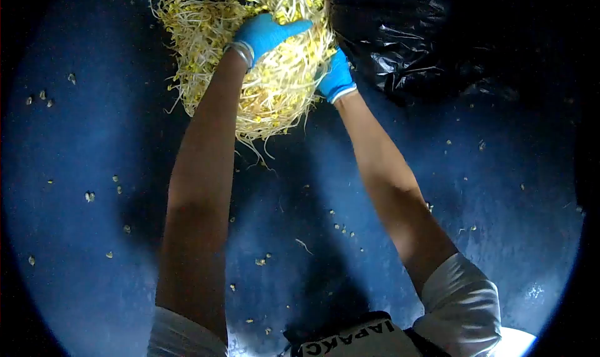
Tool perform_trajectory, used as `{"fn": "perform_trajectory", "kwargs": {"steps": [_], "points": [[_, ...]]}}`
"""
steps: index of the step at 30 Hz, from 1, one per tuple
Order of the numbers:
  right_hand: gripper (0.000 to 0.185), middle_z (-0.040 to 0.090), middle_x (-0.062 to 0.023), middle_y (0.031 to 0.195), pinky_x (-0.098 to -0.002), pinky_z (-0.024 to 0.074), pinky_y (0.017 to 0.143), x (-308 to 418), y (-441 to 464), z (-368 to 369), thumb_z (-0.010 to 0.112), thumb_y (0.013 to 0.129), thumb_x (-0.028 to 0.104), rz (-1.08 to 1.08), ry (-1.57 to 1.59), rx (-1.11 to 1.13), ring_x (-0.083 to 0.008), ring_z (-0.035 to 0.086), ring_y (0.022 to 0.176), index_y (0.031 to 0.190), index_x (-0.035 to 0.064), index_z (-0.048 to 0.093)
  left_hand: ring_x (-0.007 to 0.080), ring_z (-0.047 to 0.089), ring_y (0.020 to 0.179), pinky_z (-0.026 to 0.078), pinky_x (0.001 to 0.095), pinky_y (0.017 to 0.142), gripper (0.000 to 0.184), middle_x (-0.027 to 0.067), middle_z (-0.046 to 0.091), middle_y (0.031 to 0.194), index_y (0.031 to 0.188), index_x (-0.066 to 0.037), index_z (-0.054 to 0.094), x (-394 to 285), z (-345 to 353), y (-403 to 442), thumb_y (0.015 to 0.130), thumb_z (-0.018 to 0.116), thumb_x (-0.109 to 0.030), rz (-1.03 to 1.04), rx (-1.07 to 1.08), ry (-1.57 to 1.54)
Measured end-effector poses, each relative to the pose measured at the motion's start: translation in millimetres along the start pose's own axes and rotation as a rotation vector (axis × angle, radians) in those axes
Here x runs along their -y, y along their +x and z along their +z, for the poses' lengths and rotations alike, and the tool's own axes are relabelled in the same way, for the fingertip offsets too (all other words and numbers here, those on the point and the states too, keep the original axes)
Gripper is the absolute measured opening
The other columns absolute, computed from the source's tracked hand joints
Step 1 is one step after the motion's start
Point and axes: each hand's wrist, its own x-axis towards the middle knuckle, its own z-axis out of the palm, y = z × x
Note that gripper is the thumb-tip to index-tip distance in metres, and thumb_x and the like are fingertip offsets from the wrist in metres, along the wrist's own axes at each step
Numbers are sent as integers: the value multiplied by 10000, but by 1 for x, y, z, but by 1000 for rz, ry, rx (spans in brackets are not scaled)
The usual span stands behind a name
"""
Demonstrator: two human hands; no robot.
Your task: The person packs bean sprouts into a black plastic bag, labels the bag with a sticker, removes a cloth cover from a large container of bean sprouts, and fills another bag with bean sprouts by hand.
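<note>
A large tangled pile of bean sprouts, pale with yellow heads, lies at the top centre of the view. My left hand, in a blue glove, rests on top of the sprouts with its thumb stretched out to the right and the other fingers largely hidden. At the right edge of the pile is my right hand, also blue-gloved, pressed against the side of the sprouts. Its fingers are hidden behind and under them. A few loose roots trail from the near edge of the pile.
Crumpled black plastic lies to the right of the sprouts. Small sprout bits and seeds are scattered over the dark blue surface. The edges of the view are dark.
</note>
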Motion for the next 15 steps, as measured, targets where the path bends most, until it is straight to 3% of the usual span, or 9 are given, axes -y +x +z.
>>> {"fn": "perform_trajectory", "kwargs": {"steps": [1,3,5,6,8,9,11,14,15], "points": [[518,527,-89,1318,-419,393,1026,-3,-23,22,338,980,453,-61,-103,-113,-261,510,1180,1342,103,457,175,655,829,515,332,771,501,112,695,951,1099,-7,642,-2,5,-11,803,712,-404,-3,71,-148],[536,570,-115,1241,-368,451,968,-21,-49,21,345,977,477,49,-126,27,-227,552,1124,1299,75,490,179,654,830,512,326,768,455,106,697,956,1102,-9,644,-3,7,-43,810,713,-351,20,-5,29],[448,585,-119,1190,-344,461,949,-42,-87,24,496,960,372,-173,-530,87,-188,552,1099,1277,56,494,205,653,845,508,333,778,479,124,692,964,1082,-2,642,-8,9,-95,783,724,-368,19,-70,175],[448,585,-112,1181,-336,464,940,-42,-110,45,582,916,281,-104,-643,152,-176,553,1085,1285,47,482,229,653,860,505,343,791,528,144,686,970,1061,6,639,-13,9,-124,753,735,-411,9,-103,233],[524,590,-101,1163,-319,469,925,-45,-143,78,707,829,138,7,-714,195,-174,561,1057,1286,31,475,241,652,909,502,357,827,536,163,678,1001,1048,17,630,-30,0,-185,722,761,-387,-54,-135,-5],[563,595,-97,1154,-311,470,919,-53,-148,87,745,786,87,51,-672,175,-183,568,1043,1279,22,481,206,649,931,504,348,838,437,139,681,1022,1078,11,629,-38,-5,-208,755,766,-250,-93,-127,-271],[702,609,-126,1140,-366,454,913,-79,-135,82,824,707,238,3,-807,246,-248,575,1034,1277,3,490,150,637,949,503,316,842,366,96,675,1060,1119,12,621,0,7,-239,773,721,-52,-221,-227,-632],[637,605,-195,1134,-396,455,892,-105,-148,110,802,722,346,-531,-1378,354,-263,587,993,1197,5,548,138,637,921,501,294,827,361,87,673,1068,1121,10,626,41,3,-278,776,716,-47,-238,-391,-489],[534,628,-151,1064,-361,474,826,-112,-149,101,786,744,313,-363,-1295,280,-223,599,929,1130,9,578,137,633,904,503,292,819,357,83,673,1053,1114,5,626,38,-2,-283,771,719,-31,-308,-377,-478]]}}
